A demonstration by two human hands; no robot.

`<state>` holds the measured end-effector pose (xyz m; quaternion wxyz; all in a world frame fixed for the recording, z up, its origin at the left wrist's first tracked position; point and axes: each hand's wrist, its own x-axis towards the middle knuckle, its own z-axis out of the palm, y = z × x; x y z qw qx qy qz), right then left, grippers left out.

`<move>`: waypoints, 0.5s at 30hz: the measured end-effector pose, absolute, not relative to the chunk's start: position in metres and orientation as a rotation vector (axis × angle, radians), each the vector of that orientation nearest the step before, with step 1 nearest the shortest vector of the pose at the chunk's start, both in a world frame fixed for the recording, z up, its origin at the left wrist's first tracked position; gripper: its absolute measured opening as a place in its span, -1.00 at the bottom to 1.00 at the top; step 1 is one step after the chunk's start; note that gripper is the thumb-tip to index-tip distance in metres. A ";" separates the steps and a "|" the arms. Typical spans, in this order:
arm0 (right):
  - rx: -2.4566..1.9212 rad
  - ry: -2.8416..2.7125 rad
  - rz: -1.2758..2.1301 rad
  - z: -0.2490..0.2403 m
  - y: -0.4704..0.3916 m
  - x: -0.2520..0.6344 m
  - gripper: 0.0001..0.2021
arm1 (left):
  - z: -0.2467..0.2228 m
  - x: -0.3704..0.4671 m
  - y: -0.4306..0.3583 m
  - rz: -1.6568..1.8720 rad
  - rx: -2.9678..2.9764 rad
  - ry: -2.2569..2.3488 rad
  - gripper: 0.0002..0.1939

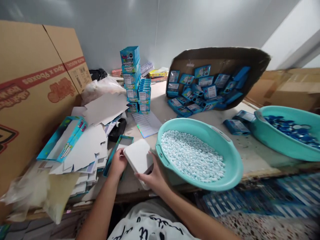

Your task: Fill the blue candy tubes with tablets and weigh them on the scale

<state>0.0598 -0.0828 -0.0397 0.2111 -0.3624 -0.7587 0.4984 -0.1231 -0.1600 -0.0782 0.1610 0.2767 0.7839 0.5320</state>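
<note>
A white box-like piece with rounded corners (pixel 140 155) is held tilted between both hands at the table's front edge. My left hand (pixel 119 162) grips its left side, with thumb and fingers at the corner. On its right and lower side my right hand (pixel 155 176) is closed around it, fingers partly hidden underneath. Behind my left hand lies an open blue printed carton (pixel 125 141) with a pale inside. Just right of my right hand stands a turquoise tub (pixel 235 163) holding many small pale-blue wrapped pieces (pixel 192 155).
Blue candy boxes (pixel 132 80) rise in stacks at the back. A tipped cardboard box (pixel 217 53) spills similar boxes. Another turquoise tub (pixel 280 143) stands at right. White card sheets (pixel 83 146) and an open blue tray (pixel 62 140) pile up at left beside a large carton (pixel 37 83).
</note>
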 end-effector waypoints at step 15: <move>-0.937 -2.363 0.838 -0.069 -0.022 0.084 -0.43 | -0.029 -0.091 -0.137 0.727 1.416 2.605 -0.53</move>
